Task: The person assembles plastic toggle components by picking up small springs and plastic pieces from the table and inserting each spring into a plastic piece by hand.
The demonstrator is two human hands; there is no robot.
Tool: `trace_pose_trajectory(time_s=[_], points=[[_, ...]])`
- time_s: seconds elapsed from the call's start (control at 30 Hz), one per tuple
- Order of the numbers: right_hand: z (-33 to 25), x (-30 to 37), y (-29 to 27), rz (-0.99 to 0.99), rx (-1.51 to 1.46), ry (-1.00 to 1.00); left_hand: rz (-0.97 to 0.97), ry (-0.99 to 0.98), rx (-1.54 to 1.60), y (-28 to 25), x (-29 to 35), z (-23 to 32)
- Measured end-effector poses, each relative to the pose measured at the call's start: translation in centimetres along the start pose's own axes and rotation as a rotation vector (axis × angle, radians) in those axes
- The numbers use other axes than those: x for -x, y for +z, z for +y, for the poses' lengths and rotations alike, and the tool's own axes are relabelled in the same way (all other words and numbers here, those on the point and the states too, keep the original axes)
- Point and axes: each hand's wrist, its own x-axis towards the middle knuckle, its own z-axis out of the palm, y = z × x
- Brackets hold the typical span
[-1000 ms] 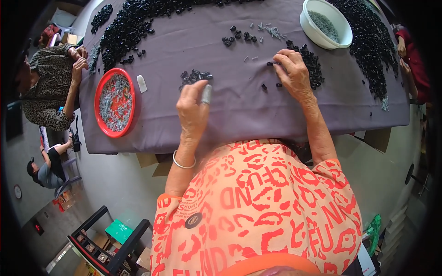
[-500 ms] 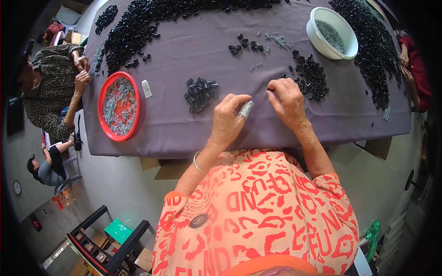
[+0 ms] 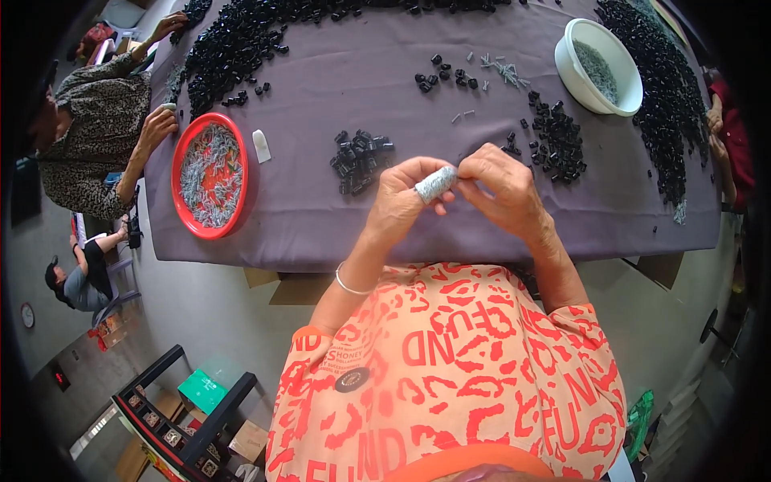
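My left hand and my right hand meet above the near side of the purple-grey cloth. A silvery-grey wrapping covers one finger of my left hand. Pinched fingers of my right hand touch the tip of this wrapped finger. Whatever lies between the fingertips is too small or hidden to make out. Left of my hands is a small heap of black plastic pieces. Another black heap spreads just beyond my right hand.
A red basin of thin grey pieces stands left, beside a white strip. A white bowl holds similar pieces at far right. Large black piles line the far side. Co-workers sit left and right.
My hands, apart before, have come together at the wrapped finger. The left co-worker's hands have parted, one reaching to a black pile. The view has shifted slightly.
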Motion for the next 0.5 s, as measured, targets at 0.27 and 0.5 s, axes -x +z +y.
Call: trace_pose_trajectory(time_s=[0.27,0.5], points=[[0.1,0.2,0.1,-0.099,-0.034,0.075,-0.134,-0.201,0.161,-1.6,0.1,0.2],[-0.1,-0.7,-0.3,-0.247,-0.239,0.24,-0.238,-0.308,0.219,-3.2,-0.4,0.4]])
